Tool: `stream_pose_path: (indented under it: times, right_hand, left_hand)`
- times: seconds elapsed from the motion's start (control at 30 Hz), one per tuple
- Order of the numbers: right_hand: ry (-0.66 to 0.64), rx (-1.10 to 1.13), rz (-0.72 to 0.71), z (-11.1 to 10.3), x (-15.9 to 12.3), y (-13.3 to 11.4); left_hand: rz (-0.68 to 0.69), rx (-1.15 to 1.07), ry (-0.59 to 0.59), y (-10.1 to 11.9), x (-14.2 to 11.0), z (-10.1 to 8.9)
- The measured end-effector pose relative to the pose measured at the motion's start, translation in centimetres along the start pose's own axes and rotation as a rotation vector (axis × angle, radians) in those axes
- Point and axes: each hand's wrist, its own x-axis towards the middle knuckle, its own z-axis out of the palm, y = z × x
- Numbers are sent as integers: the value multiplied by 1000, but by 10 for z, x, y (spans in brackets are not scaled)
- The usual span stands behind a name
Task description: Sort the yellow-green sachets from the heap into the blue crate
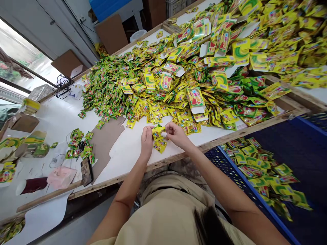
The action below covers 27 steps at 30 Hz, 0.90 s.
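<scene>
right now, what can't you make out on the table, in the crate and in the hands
Head view: print on the held yellow packet, too small, partly covered by the left hand and right hand.
Head view: the tabletop under the heap, hidden by packets.
Head view: the floor of the blue crate beneath its packets, covered by them; the crate runs out of frame.

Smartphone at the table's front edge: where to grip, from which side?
Pinch the smartphone by both long edges at mid-length, probably from above and the right, over the grey-brown cardboard sheet. It lies flat and slim, so its opposite edges suit a pinch; green packets crowd its far end. The left hand is nearer, but holds a yellow sachet.
</scene>
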Motion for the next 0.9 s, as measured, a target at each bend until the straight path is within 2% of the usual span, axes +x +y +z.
stream_pose_path:
  times: [0.13,0.33,0.43,0.53,0.6,0.67,0.77,0.9]
  right_hand:
    - [-58,-125,-22,-9,-2,-2]
    - [-153,-206,-30,-15,-2,-4]
    - [-156,-256,-55,-21,-4,-6]
    - [-135,-506,-181,-25,-7,-14]
    - [-159,-702,-285,-24,-10,-22]
    - [-200,-823,-328,-19,-12,-30]
    - [-209,-852,-269,-12,-11,-34]
    - [-118,-802,-194,-12,-8,-28]
  left_hand:
    - [-61,-91,-80,9,-4,0]
    - [-118,-149,-124,11,-8,2]
    - [-159,-201,-138,11,-8,0]
    - [-156,-128,-150,11,-6,-2]
    - [-166,-33,-226,11,-3,-2]
    - [-167,28,-329,11,-1,-1]
    - [-116,61,-393,9,0,2]
    - [-99,124,-363,8,1,1]
